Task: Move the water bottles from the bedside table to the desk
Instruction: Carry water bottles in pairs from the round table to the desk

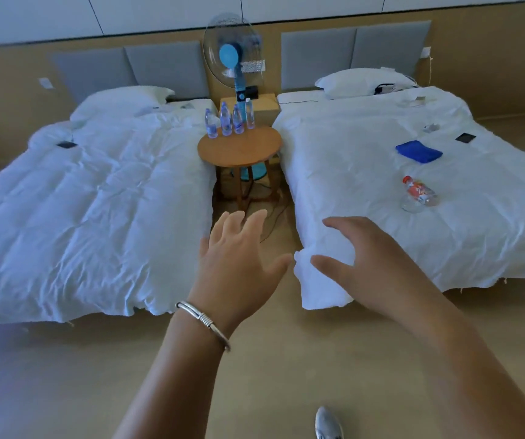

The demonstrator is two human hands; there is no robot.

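Observation:
Several clear water bottles with blue labels stand upright in a row along the far edge of a small round wooden bedside table between two beds. My left hand, with a silver bracelet on its wrist, reaches forward with its fingers spread and holds nothing. My right hand is stretched out beside it, fingers loosely bent and empty. Both hands are well short of the table, over the floor at the foot of the beds. No desk is in view.
White-covered beds flank the table, the left bed and the right bed. A bottle with a red cap lies on the right bed beside a blue cloth. A blue standing fan rises behind the table. Cables trail on the floor under it.

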